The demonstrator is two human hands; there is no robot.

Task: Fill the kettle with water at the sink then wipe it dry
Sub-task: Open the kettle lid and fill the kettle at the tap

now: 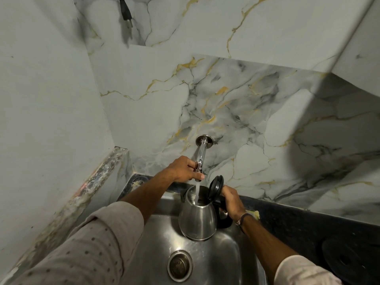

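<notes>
A steel kettle (197, 220) with a black lid (215, 187) flipped open hangs over the steel sink (205, 258). My right hand (232, 200) grips its black handle on the right side. A chrome tap (201, 153) sticks out of the marble wall, and a stream of water (197, 192) falls from it into the kettle's mouth. My left hand (184, 168) is closed around the tap's handle just above the kettle.
The sink drain (180, 266) lies below the kettle. A dark counter (298, 219) runs to the right, with a round black kettle base (349, 262) on it. A black plug (125, 11) dangles at the top left. Walls close in on the left and behind.
</notes>
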